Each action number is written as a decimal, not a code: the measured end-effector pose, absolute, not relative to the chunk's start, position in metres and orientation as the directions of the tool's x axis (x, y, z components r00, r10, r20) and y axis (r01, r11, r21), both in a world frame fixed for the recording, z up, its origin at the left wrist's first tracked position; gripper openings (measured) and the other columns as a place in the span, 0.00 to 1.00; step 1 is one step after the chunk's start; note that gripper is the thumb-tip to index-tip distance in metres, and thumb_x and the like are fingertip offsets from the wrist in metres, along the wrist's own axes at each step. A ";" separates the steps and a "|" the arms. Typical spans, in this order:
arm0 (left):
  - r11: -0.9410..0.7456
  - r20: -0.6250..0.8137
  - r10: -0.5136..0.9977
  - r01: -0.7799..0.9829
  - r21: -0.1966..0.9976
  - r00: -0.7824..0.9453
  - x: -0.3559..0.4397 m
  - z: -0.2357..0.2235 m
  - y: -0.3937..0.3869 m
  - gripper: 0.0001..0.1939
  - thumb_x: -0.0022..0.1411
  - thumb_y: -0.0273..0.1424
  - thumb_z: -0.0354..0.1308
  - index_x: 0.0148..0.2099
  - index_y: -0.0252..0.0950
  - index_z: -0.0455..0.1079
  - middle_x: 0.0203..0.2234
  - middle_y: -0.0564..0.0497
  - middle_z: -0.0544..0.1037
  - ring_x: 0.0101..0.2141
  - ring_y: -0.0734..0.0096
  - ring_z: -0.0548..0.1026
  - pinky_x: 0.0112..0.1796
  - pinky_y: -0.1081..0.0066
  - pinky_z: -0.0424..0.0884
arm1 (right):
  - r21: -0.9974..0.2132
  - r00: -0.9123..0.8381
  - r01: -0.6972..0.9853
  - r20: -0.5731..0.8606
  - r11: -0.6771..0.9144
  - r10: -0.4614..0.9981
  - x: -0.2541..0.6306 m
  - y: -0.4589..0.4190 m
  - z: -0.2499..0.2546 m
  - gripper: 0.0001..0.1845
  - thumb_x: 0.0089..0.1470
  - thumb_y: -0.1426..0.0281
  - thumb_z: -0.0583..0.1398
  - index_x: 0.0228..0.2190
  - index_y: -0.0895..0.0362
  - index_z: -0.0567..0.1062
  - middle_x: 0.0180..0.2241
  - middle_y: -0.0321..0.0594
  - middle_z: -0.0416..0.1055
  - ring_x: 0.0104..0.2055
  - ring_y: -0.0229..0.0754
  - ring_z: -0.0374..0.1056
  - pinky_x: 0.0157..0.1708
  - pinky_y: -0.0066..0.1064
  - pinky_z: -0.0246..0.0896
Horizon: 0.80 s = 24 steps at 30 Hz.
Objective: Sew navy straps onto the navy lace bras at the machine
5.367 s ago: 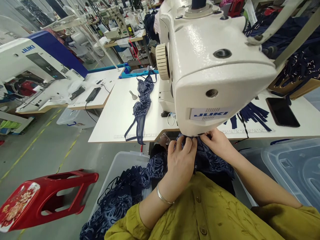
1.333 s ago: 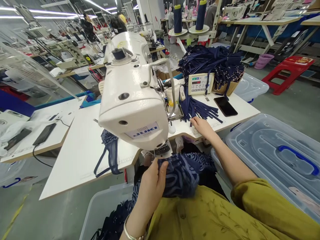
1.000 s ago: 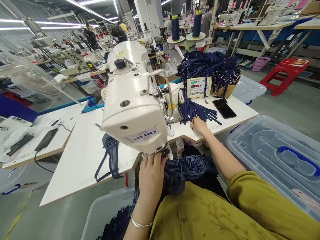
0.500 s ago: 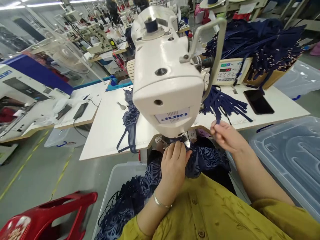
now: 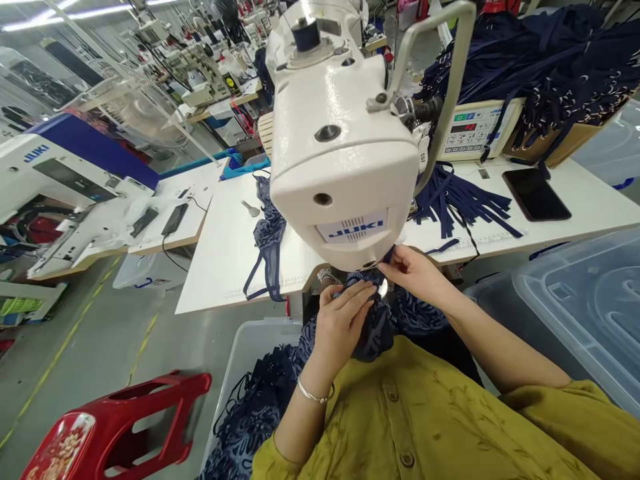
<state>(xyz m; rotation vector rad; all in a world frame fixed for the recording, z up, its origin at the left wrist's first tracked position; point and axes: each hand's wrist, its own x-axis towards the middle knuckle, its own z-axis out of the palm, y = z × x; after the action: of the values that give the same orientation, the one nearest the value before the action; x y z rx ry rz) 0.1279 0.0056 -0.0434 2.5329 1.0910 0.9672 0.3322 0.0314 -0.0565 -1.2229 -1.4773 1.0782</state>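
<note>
My right hand pinches a narrow navy fabric strap at the lower edge of the glossy white sewing machine head, while my left hand lies over a dark-blue patterned lace garment just below — whether those fingers grip or only press, I can't tell. Should the bunched lace slip, the strap could end up skewed — and with fingertips this near the machine's hidden underside, haste could nip them

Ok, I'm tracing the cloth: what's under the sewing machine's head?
Navy patterned fabric reaches its front edge, under the left hand; the right hand pinches a navy strap. The machine head hides whatever lies farther in.
</note>
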 end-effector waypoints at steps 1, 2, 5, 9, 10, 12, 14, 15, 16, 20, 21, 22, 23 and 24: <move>-0.697 0.471 0.715 0.576 0.427 0.516 0.128 -0.042 0.006 0.13 0.67 0.26 0.54 0.52 0.42 0.70 0.48 0.51 0.79 0.48 0.68 0.76 0.48 0.62 0.62 | -0.970 -0.089 0.204 0.114 0.130 0.989 0.331 0.030 -0.056 0.11 0.56 0.60 0.59 0.35 0.55 0.69 0.25 0.31 0.60 0.26 0.36 0.57 0.28 0.29 0.57; -0.693 0.456 0.719 0.584 0.422 0.524 0.128 -0.041 0.005 0.13 0.67 0.27 0.54 0.52 0.43 0.70 0.48 0.51 0.79 0.48 0.68 0.76 0.47 0.62 0.61 | -0.971 -0.081 0.202 0.115 0.129 0.990 0.329 0.030 -0.056 0.11 0.56 0.60 0.59 0.34 0.54 0.69 0.24 0.31 0.60 0.25 0.36 0.56 0.28 0.29 0.57; -0.695 0.422 0.719 0.596 0.403 0.553 0.130 -0.035 0.006 0.14 0.68 0.27 0.53 0.53 0.43 0.70 0.49 0.51 0.78 0.50 0.68 0.75 0.45 0.63 0.59 | -0.982 -0.066 0.156 0.095 0.105 0.993 0.326 0.028 -0.057 0.10 0.56 0.61 0.59 0.35 0.54 0.68 0.24 0.30 0.58 0.26 0.36 0.56 0.28 0.29 0.56; -0.710 0.402 0.703 0.601 0.366 0.586 0.131 -0.029 0.007 0.14 0.69 0.27 0.52 0.53 0.43 0.70 0.49 0.52 0.78 0.50 0.68 0.74 0.45 0.64 0.59 | -0.994 -0.059 0.086 0.064 0.069 0.996 0.323 0.027 -0.060 0.09 0.57 0.63 0.58 0.37 0.55 0.68 0.26 0.30 0.58 0.27 0.35 0.56 0.29 0.28 0.55; -0.713 0.400 0.701 0.603 0.358 0.591 0.131 -0.028 0.007 0.14 0.69 0.27 0.52 0.53 0.43 0.70 0.49 0.51 0.78 0.49 0.68 0.75 0.45 0.64 0.59 | -0.995 -0.058 0.079 0.060 0.064 0.997 0.323 0.027 -0.061 0.09 0.57 0.64 0.58 0.37 0.56 0.68 0.26 0.30 0.58 0.28 0.35 0.56 0.29 0.28 0.55; -0.717 0.396 0.696 0.607 0.342 0.599 0.132 -0.027 0.008 0.14 0.69 0.27 0.52 0.53 0.43 0.70 0.49 0.51 0.78 0.49 0.68 0.75 0.45 0.64 0.59 | -0.995 -0.054 0.076 0.055 0.059 0.997 0.323 0.027 -0.062 0.08 0.57 0.64 0.58 0.37 0.55 0.68 0.26 0.30 0.58 0.28 0.35 0.56 0.29 0.28 0.54; -0.721 0.393 0.692 0.610 0.328 0.606 0.132 -0.027 0.008 0.14 0.69 0.27 0.52 0.54 0.43 0.69 0.49 0.52 0.78 0.50 0.69 0.74 0.45 0.63 0.58 | -0.995 -0.051 0.080 0.052 0.056 0.997 0.323 0.026 -0.063 0.08 0.58 0.64 0.58 0.37 0.55 0.68 0.26 0.30 0.58 0.28 0.35 0.57 0.29 0.28 0.54; -0.725 0.392 0.688 0.610 0.320 0.611 0.133 -0.027 0.008 0.14 0.69 0.27 0.52 0.54 0.44 0.69 0.49 0.52 0.77 0.50 0.69 0.74 0.46 0.63 0.58 | -0.995 -0.049 0.083 0.051 0.055 0.997 0.323 0.026 -0.063 0.08 0.58 0.64 0.57 0.37 0.55 0.68 0.26 0.30 0.58 0.28 0.35 0.57 0.30 0.28 0.54; -0.729 0.392 0.683 0.610 0.311 0.617 0.133 -0.027 0.008 0.14 0.69 0.27 0.52 0.54 0.44 0.69 0.50 0.52 0.77 0.50 0.69 0.74 0.46 0.63 0.58 | -0.995 -0.047 0.087 0.048 0.052 0.998 0.323 0.025 -0.063 0.08 0.58 0.64 0.57 0.38 0.55 0.68 0.26 0.30 0.59 0.29 0.35 0.57 0.30 0.28 0.54; -0.748 0.388 0.661 0.602 0.279 0.642 0.133 -0.026 0.010 0.15 0.69 0.26 0.51 0.55 0.43 0.68 0.50 0.50 0.77 0.50 0.68 0.74 0.46 0.62 0.57 | -0.994 -0.034 0.101 0.035 0.038 0.999 0.322 0.024 -0.062 0.08 0.59 0.63 0.57 0.37 0.54 0.67 0.25 0.29 0.56 0.28 0.35 0.55 0.29 0.28 0.53; -0.753 0.382 0.656 0.598 0.275 0.650 0.133 -0.026 0.010 0.15 0.69 0.26 0.50 0.55 0.43 0.68 0.50 0.50 0.77 0.50 0.67 0.74 0.47 0.62 0.57 | -0.994 -0.034 0.101 0.035 0.038 0.999 0.322 0.024 -0.062 0.08 0.59 0.63 0.57 0.37 0.54 0.67 0.25 0.29 0.55 0.28 0.35 0.55 0.28 0.28 0.52; -0.757 0.377 0.652 0.595 0.271 0.658 0.132 -0.025 0.011 0.15 0.69 0.26 0.50 0.55 0.42 0.68 0.51 0.50 0.77 0.49 0.67 0.75 0.47 0.61 0.58 | -0.994 -0.036 0.099 0.036 0.040 0.999 0.322 0.024 -0.062 0.07 0.59 0.63 0.57 0.37 0.54 0.67 0.25 0.29 0.55 0.28 0.35 0.55 0.29 0.28 0.52; -0.762 0.370 0.647 0.590 0.267 0.667 0.132 -0.024 0.012 0.15 0.69 0.27 0.50 0.55 0.42 0.68 0.51 0.49 0.77 0.50 0.67 0.75 0.47 0.61 0.58 | -0.994 -0.036 0.096 0.038 0.042 0.999 0.321 0.024 -0.063 0.07 0.59 0.63 0.57 0.37 0.54 0.67 0.25 0.29 0.55 0.28 0.35 0.55 0.29 0.28 0.53; -0.767 0.363 0.641 0.586 0.262 0.676 0.131 -0.023 0.012 0.15 0.70 0.27 0.50 0.55 0.42 0.67 0.51 0.49 0.77 0.50 0.67 0.74 0.48 0.61 0.58 | -0.994 -0.037 0.096 0.040 0.043 0.999 0.321 0.024 -0.063 0.07 0.59 0.63 0.57 0.37 0.53 0.67 0.25 0.29 0.56 0.28 0.36 0.55 0.29 0.28 0.53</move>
<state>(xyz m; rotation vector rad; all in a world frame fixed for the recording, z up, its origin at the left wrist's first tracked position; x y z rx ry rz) 0.1314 0.0122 -0.0229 2.7617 1.0156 0.6693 0.3211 0.0236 -0.0630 -1.2321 -1.3256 1.1571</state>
